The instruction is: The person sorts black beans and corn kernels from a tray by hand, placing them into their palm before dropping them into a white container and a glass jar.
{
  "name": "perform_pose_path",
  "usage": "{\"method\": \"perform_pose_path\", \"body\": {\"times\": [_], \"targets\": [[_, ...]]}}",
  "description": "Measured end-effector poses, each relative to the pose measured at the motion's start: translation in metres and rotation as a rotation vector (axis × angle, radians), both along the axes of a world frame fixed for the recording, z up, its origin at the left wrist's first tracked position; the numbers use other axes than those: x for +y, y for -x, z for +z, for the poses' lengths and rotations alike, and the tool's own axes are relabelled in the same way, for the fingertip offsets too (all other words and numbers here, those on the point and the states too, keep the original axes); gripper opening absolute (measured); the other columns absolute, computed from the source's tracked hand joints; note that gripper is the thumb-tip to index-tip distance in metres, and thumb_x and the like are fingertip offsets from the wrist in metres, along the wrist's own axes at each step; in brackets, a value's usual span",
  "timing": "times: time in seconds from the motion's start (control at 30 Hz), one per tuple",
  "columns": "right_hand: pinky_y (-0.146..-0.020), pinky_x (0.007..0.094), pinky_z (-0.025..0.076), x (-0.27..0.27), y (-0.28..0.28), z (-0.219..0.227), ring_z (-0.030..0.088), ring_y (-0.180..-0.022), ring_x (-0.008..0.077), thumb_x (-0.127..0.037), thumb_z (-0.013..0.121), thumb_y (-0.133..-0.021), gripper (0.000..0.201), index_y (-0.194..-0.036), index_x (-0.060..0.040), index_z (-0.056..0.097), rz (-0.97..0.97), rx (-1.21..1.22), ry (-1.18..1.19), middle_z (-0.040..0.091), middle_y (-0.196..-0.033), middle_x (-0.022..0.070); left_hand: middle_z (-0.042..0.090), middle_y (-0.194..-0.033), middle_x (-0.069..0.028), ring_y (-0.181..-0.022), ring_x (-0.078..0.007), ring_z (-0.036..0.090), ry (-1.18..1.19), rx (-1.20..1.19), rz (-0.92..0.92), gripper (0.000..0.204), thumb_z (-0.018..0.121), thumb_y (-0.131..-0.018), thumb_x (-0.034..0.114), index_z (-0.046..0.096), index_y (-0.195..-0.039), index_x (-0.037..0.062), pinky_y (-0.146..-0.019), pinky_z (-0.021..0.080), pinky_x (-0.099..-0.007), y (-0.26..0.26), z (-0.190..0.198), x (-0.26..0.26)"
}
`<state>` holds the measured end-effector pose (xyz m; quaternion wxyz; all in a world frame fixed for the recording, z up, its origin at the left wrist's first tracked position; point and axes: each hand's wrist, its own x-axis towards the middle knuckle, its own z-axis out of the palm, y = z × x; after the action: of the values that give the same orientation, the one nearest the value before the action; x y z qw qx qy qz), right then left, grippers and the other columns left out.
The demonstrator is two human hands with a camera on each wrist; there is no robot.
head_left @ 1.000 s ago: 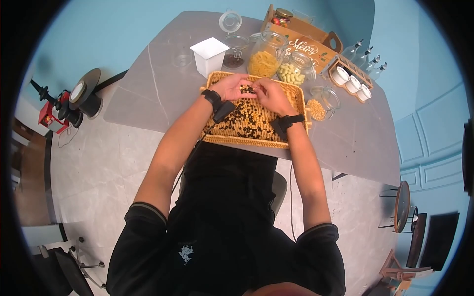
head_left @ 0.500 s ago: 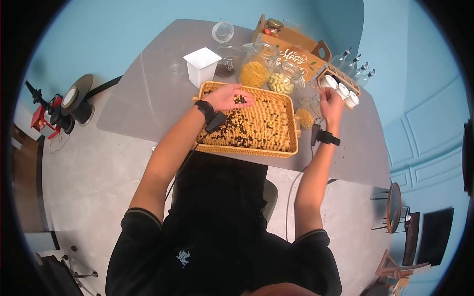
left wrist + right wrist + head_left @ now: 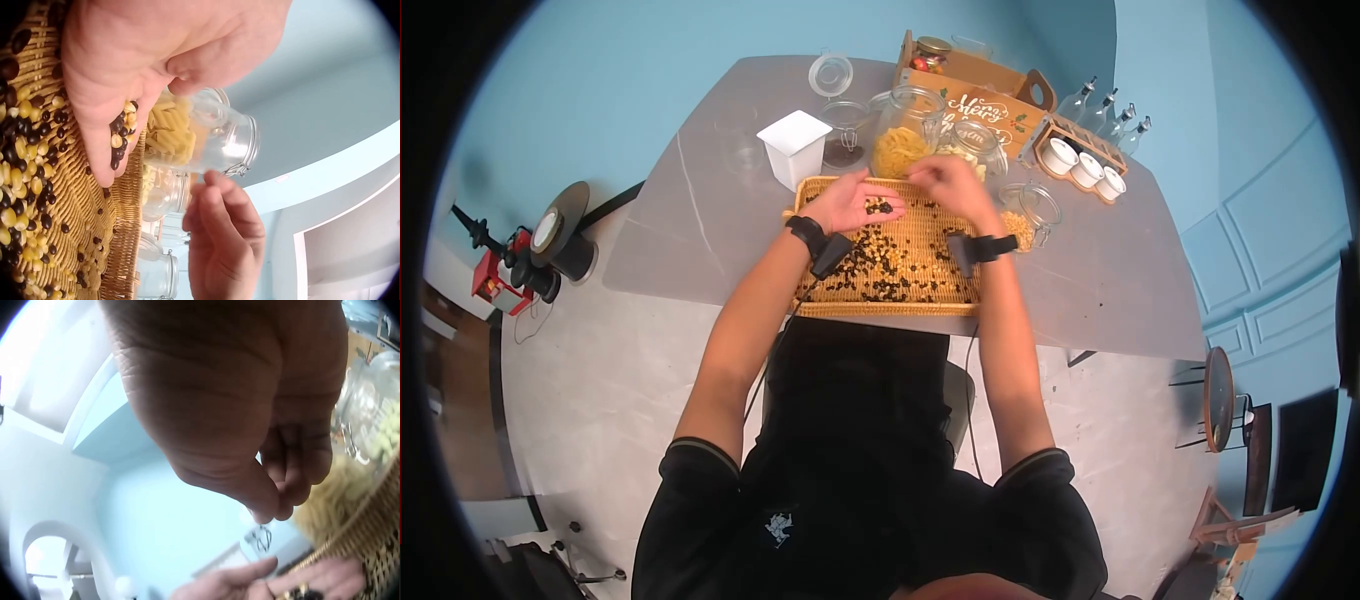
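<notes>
My left hand (image 3: 838,207) lies palm up over the wicker basket (image 3: 890,309), its fingers extended. A small heap of black beans and yellow corn kernels (image 3: 122,132) rests on those fingers. Up and to the right of it is my right hand (image 3: 954,186), raised above the basket's far side. In the right wrist view the right hand's curled fingers (image 3: 292,487) meet the thumb tip, and nothing shows between them. More mixed beans and kernels (image 3: 875,262) are scattered across the basket floor, thickest toward the left and near side.
Behind the basket stand a white square container (image 3: 795,150), a pasta jar (image 3: 900,150) and a jar of pale pieces (image 3: 972,145). An open jar with corn kernels (image 3: 1018,230) lies to the right. Farther back are a wooden crate (image 3: 985,108), white cups (image 3: 1088,168) and glass bottles (image 3: 1105,112).
My right hand moved from the left palm out to the right, above the corn jar, and has come back over the basket. The left hand stays palm up with its heap.
</notes>
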<state>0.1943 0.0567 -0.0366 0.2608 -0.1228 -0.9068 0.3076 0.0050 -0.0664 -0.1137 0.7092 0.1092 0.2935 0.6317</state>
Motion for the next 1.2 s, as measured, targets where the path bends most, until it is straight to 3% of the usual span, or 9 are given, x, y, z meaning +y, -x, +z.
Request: {"method": "perform_pose_path", "body": {"times": [0.03, 0.13, 0.23, 0.33, 0.7, 0.87, 0.97, 1.17, 1.2], "targets": [[-0.077, 0.0401, 0.056, -0.009, 0.012, -0.01, 0.072, -0.084, 0.0312, -0.006, 0.067, -0.086, 0.017, -0.099, -0.0015, 0.076, 0.057, -0.017, -0.016, 0.074, -0.092, 0.0186, 0.048, -0.139, -0.0357, -0.134, -0.0428, 0.049, 0.007, 0.003, 0.009, 0.071, 0.023, -0.112, 0.042, 0.032, -0.143, -0.021, -0.116, 0.042, -0.0509, 0.001, -0.001, 0.0], [-0.077, 0.0454, 0.055, -0.025, 0.034, -0.048, 0.069, -0.086, 0.0382, -0.006, 0.066, -0.085, 0.015, -0.097, -0.0011, 0.076, -0.067, -0.071, -0.317, 0.072, -0.093, 0.0204, 0.05, -0.138, -0.0308, -0.131, -0.038, 0.052, -0.075, 0.094, 0.067, 0.067, 0.022, -0.112, 0.042, 0.032, -0.143, -0.0173, -0.117, 0.042, -0.0501, 0.001, -0.008, 0.002], [-0.081, 0.0482, 0.052, -0.034, 0.032, -0.045, 0.065, -0.092, 0.0405, -0.007, 0.066, -0.086, 0.014, -0.096, -0.0019, 0.075, -0.032, -0.062, -0.302, 0.068, -0.094, 0.0207, 0.044, -0.148, -0.0278, -0.138, -0.0366, 0.046, -0.087, 0.116, 0.022, 0.06, 0.016, -0.113, 0.039, 0.031, -0.151, -0.0043, -0.119, 0.038, -0.053, 0.003, -0.007, 0.0], [-0.083, 0.0482, 0.052, -0.034, 0.027, -0.048, 0.064, -0.094, 0.0405, -0.007, 0.065, -0.087, 0.013, -0.095, -0.0011, 0.074, 0.018, -0.053, -0.314, 0.067, -0.093, 0.0207, 0.053, -0.135, -0.0259, -0.129, -0.0334, 0.054, -0.073, 0.144, 0.027, 0.062, 0.019, -0.113, 0.04, 0.034, -0.142, -0.0133, -0.117, 0.041, -0.0489, 0.0, -0.002, -0.002], [-0.079, 0.0486, 0.052, -0.032, 0.025, -0.053, 0.064, -0.091, 0.0392, -0.01, 0.067, -0.086, 0.011, -0.09, -0.0001, 0.07, 0.093, -0.044, -0.438, 0.066, -0.091, 0.0191, 0.05, -0.142, -0.027, -0.135, -0.034, 0.05, 0.037, 0.197, 0.055, 0.059, 0.025, -0.112, 0.039, 0.033, -0.145, -0.0093, -0.118, 0.04, -0.0503, 0.004, -0.012, 0.003], [-0.076, 0.0478, 0.053, -0.036, 0.024, -0.052, 0.064, -0.088, 0.0403, -0.012, 0.068, -0.085, 0.013, -0.092, -0.001, 0.068, 0.091, -0.09, -0.446, 0.068, -0.091, 0.0185, 0.052, -0.141, -0.0256, -0.134, -0.0326, 0.053, 0.068, 0.197, 0.038, 0.059, 0.028, -0.112, 0.04, 0.038, -0.143, -0.0089, -0.115, 0.043, -0.0496, 0.0, -0.002, -0.001], [-0.072, 0.0438, 0.053, -0.03, 0.024, -0.055, 0.066, -0.081, 0.0334, -0.011, 0.068, -0.087, 0.012, -0.093, -0.001, 0.067, 0.095, -0.163, -0.395, 0.068, -0.087, 0.0145, 0.055, -0.138, -0.0254, -0.132, -0.032, 0.054, 0.056, 0.183, 0.003, 0.057, 0.028, -0.112, 0.038, 0.041, -0.14, -0.01, -0.114, 0.045, -0.0503, 0.002, -0.007, 0.002], [-0.065, 0.0227, 0.049, -0.01, 0.028, -0.055, 0.058, -0.075, 0.0081, -0.007, 0.063, -0.095, 0.006, -0.099, -0.0025, 0.065, 0.207, 0.018, 0.682, 0.063, -0.083, 0.0014, 0.051, -0.137, -0.0297, -0.134, -0.0432, 0.05, -0.054, 0.139, -0.009, 0.057, 0.027, -0.113, 0.034, 0.038, -0.138, -0.0156, -0.116, 0.045, -0.0509, -0.007, 0.006, -0.007], [-0.064, 0.023, 0.049, -0.01, 0.027, -0.053, 0.057, -0.075, 0.0087, -0.007, 0.061, -0.097, 0.006, -0.1, -0.0022, 0.064, 0.247, 0.06, 0.845, 0.062, -0.084, 0.0016, 0.05, -0.138, -0.0307, -0.134, -0.0458, 0.049, -0.06, 0.122, -0.029, 0.057, 0.027, -0.113, 0.034, 0.037, -0.138, -0.0163, -0.116, 0.044, -0.0508, -0.005, 0.006, -0.007]]}}
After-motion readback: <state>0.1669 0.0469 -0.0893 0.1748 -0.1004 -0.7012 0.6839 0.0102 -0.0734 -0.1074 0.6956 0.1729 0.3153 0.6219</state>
